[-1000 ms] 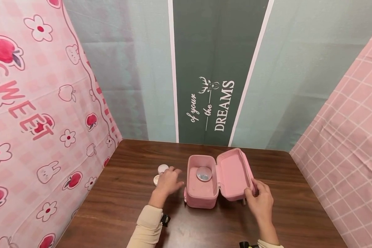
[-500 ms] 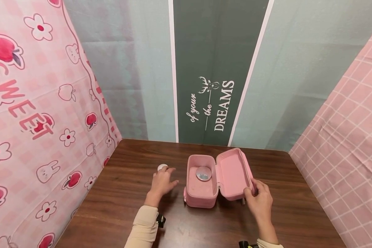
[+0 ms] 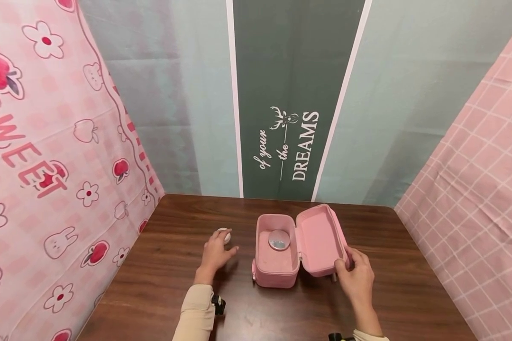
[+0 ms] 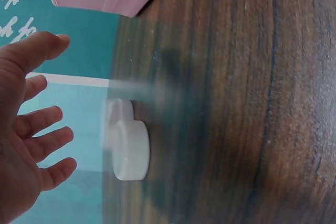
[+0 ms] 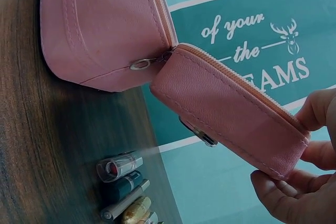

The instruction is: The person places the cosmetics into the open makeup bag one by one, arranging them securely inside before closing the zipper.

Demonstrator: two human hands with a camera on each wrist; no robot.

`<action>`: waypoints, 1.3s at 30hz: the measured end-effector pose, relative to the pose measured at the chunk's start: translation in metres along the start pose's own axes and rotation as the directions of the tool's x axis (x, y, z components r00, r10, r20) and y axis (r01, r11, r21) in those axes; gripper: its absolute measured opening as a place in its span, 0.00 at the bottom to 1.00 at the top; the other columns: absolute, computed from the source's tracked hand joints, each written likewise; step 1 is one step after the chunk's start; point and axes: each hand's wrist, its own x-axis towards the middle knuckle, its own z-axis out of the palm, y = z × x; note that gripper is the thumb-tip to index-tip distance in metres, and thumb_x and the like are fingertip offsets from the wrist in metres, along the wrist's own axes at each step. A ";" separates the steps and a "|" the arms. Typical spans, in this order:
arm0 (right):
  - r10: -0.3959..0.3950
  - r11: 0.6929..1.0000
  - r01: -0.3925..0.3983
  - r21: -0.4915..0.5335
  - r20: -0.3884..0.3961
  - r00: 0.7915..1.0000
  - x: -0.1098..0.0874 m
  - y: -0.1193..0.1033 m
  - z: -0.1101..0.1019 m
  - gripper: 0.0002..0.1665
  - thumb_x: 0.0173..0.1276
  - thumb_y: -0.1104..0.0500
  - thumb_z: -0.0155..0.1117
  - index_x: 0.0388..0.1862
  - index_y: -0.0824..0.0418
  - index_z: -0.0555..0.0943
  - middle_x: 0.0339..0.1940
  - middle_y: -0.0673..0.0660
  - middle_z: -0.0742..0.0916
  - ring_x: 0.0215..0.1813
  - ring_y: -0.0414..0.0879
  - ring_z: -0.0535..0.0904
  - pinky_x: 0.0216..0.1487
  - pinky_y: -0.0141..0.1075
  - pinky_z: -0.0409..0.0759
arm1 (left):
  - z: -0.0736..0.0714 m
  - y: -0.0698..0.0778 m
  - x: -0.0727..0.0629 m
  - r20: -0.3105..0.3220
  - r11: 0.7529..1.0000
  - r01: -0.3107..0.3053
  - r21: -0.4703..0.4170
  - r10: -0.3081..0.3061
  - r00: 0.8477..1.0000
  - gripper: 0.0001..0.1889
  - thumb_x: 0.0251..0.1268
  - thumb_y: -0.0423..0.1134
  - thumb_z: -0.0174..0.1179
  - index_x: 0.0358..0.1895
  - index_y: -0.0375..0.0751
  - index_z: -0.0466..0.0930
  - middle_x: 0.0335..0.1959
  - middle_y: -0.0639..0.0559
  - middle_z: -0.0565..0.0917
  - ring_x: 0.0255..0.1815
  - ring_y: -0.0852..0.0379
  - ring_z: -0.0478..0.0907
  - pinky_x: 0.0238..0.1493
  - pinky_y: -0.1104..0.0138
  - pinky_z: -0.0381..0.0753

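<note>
A pink zippered cosmetic case point(image 3: 276, 277) stands with its lid point(image 3: 322, 241) swung out to the right. My right hand point(image 3: 358, 274) pinches the lid's outer edge between thumb and fingers, as the lid point(image 5: 231, 108) in the right wrist view also shows. Inside the case lies a round, shiny disc point(image 3: 279, 240). My left hand point(image 3: 215, 251) hovers left of the case, fingers spread, partly covering a small white round container point(image 3: 226, 235). In the left wrist view two white round containers, a nearer one point(image 4: 131, 150) and one behind it point(image 4: 119, 109), sit beyond the relaxed fingers.
Beyond the lid, the right wrist view shows a row of small cosmetics, among them a clear-capped lipstick point(image 5: 119, 166), a dark tube point(image 5: 122, 187) and a gold item point(image 5: 136, 211). Printed cloths surround the brown wooden table point(image 3: 153, 270), with a pink floral cloth point(image 3: 85, 142) at left.
My left hand has moved left, away from the case and over the white containers. The right hand keeps its hold on the lid, and the case stays in place.
</note>
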 end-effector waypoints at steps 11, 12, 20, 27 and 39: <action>-0.014 1.000 0.014 -0.002 -0.008 1.000 0.000 0.002 0.001 0.22 0.47 0.69 0.60 0.45 0.72 0.81 0.45 0.69 0.80 0.45 0.62 0.76 0.41 0.46 0.67 | 0.010 -0.021 0.002 -0.065 0.983 0.076 -0.170 -0.088 0.994 0.31 0.43 0.41 0.72 0.54 0.34 0.75 0.51 0.36 0.75 0.51 0.39 0.72 0.50 0.47 0.69; -0.012 1.000 0.012 -0.002 -0.007 1.000 0.000 0.001 0.001 0.22 0.47 0.69 0.60 0.45 0.72 0.81 0.45 0.69 0.80 0.45 0.62 0.76 0.40 0.44 0.67 | 0.011 -0.023 0.002 -0.068 0.978 0.086 -0.188 -0.100 0.993 0.31 0.43 0.40 0.72 0.55 0.34 0.75 0.51 0.36 0.75 0.52 0.39 0.71 0.51 0.48 0.69; 0.009 1.000 -0.009 -0.009 0.011 1.000 -0.001 0.002 0.000 0.22 0.48 0.68 0.60 0.45 0.72 0.81 0.46 0.68 0.80 0.43 0.59 0.76 0.36 0.37 0.65 | 0.020 -0.034 0.001 -0.112 0.944 0.185 -0.272 -0.222 0.969 0.34 0.41 0.39 0.72 0.56 0.34 0.74 0.51 0.36 0.75 0.51 0.39 0.70 0.52 0.49 0.67; 0.009 1.000 -0.009 -0.016 0.013 1.000 -0.001 0.005 0.001 0.21 0.48 0.68 0.60 0.45 0.72 0.80 0.45 0.68 0.80 0.43 0.58 0.76 0.36 0.38 0.65 | 0.028 -0.041 0.001 -0.126 0.913 0.226 -0.340 -0.283 0.951 0.37 0.38 0.38 0.74 0.58 0.31 0.72 0.50 0.34 0.75 0.51 0.38 0.71 0.51 0.49 0.67; 0.046 0.998 -0.045 -0.033 0.036 0.998 -0.001 0.003 -0.001 0.22 0.49 0.68 0.60 0.46 0.71 0.80 0.45 0.67 0.80 0.41 0.57 0.76 0.36 0.34 0.66 | 0.037 -0.054 0.007 -0.141 0.878 0.308 -0.366 -0.379 0.914 0.40 0.35 0.38 0.74 0.58 0.27 0.70 0.47 0.33 0.76 0.50 0.38 0.71 0.53 0.51 0.66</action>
